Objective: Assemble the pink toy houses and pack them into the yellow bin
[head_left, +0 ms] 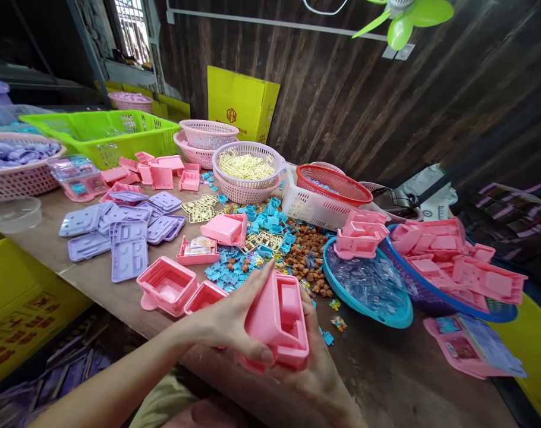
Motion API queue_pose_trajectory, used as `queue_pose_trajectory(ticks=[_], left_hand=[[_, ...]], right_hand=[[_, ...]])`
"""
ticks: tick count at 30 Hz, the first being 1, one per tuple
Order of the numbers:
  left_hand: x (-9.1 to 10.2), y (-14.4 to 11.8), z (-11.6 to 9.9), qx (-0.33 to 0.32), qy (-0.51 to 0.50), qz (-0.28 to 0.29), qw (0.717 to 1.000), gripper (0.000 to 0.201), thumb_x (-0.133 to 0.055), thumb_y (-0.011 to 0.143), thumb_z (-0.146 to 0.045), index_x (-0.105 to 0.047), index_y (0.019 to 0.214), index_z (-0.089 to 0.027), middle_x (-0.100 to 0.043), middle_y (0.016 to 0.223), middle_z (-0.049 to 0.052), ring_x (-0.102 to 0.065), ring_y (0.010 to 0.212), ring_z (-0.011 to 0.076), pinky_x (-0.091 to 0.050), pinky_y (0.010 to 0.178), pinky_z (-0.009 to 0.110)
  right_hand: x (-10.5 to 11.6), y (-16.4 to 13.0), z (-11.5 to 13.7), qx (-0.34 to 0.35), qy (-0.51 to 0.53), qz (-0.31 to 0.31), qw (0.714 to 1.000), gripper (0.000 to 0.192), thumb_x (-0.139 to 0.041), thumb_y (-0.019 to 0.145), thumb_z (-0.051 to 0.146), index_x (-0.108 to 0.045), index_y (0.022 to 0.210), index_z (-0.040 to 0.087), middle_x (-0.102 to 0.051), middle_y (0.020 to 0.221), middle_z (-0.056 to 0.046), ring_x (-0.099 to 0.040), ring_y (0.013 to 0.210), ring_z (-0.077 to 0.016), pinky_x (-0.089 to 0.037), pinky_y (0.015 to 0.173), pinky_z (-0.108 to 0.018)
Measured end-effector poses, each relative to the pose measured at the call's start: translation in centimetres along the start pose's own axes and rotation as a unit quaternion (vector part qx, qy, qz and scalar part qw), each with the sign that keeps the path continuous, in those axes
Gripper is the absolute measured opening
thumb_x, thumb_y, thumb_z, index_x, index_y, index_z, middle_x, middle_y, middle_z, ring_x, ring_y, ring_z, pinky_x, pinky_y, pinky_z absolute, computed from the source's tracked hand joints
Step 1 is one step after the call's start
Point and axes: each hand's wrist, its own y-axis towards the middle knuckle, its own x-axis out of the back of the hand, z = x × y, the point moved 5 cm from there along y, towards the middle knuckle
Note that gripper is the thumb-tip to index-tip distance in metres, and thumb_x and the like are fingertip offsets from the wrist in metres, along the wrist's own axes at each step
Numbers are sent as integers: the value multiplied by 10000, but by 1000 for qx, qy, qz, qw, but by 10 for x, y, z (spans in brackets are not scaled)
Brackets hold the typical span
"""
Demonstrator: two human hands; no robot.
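Observation:
Both of my hands hold one pink plastic box part (pixel 282 318) near the table's front edge. My left hand (pixel 228 321) grips its left side, thumb under the rim and fingers along the top. My right hand (pixel 317 371) cups it from beneath. Just left of it lie two more pink box parts (pixel 167 285), open side up. Beyond them spread small blue pieces (pixel 235 264), brown pieces (pixel 308 255) and purple panels (pixel 123 232).
A blue dish (pixel 364 282) of clear parts and a dark basket (pixel 431 297) of pink parts sit to the right. White, pink and red baskets (pixel 248 169) and a green crate (pixel 101 134) stand farther back. A yellow box (pixel 16 303) is at lower left.

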Motion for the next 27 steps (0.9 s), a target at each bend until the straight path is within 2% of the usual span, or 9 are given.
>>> queue_pose_trajectory(ticks=[3,7,10,14,17,20,24,27], left_hand=[[-3,-3,-4,-31,-47,-10,998,1128,-734,630,-454,-14,1456,-190,-38,1539,89,-51,1401,323,-46,1133,468],[-9,-5,-4,-7,-54,8,998,1133,-776,608,-385,-50,1458,-205,-188,1510,110,-125,1389,335,-125,1123,490],[-6,-3,-3,-21,-80,-33,996,1252,-839,491,-412,-80,1461,-184,-211,1498,131,-160,1377,359,-149,1119,497],[5,-4,1,-49,-59,-90,993,1224,-809,470,-550,-190,1448,-153,-234,1488,143,-113,1380,380,-68,1130,497],[14,-9,3,-62,-32,-138,988,1150,-695,538,-685,-229,1440,-145,-281,1467,147,-100,1380,387,-56,1136,479],[11,-9,2,-61,-6,-126,990,1169,-656,532,-736,-221,1440,-141,-252,1479,149,-96,1376,400,-54,1135,498],[0,-6,-4,-78,15,-99,992,1190,-609,528,-787,-182,1449,-165,-158,1516,123,-68,1384,385,-36,1139,506],[-2,-4,-7,-88,39,-89,991,1178,-565,555,-807,-150,1455,-170,-122,1527,113,-64,1391,363,-43,1148,484]], right_hand=[[1,1,9,41,-42,-17,998,797,-748,593,525,-379,1253,272,-319,1370,-111,-384,1251,-317,-387,1007,-475],[0,1,16,66,-77,-32,994,777,-745,592,516,-366,1221,261,-320,1345,-118,-406,1222,-320,-409,979,-466],[1,1,18,69,-68,-48,994,724,-732,610,498,-377,1195,262,-307,1353,-114,-399,1225,-320,-413,969,-453],[8,-2,16,81,6,-74,994,791,-675,654,578,-301,1273,258,-322,1332,-126,-396,1230,-314,-414,966,-439],[15,-4,10,44,50,-100,993,973,-654,651,636,-135,1389,270,-318,1356,-137,-414,1228,-315,-411,967,-455],[13,-4,8,-14,83,-82,993,1176,-696,608,639,53,1440,280,-287,1424,-132,-388,1269,-321,-385,997,-465],[0,-1,16,-64,171,-12,983,1145,-684,612,650,-36,1462,237,-443,1357,-121,-434,1240,-322,-388,1006,-445],[-1,0,19,-68,167,-5,984,1136,-673,612,661,-76,1463,202,-497,1309,-138,-453,1221,-336,-405,986,-460]])
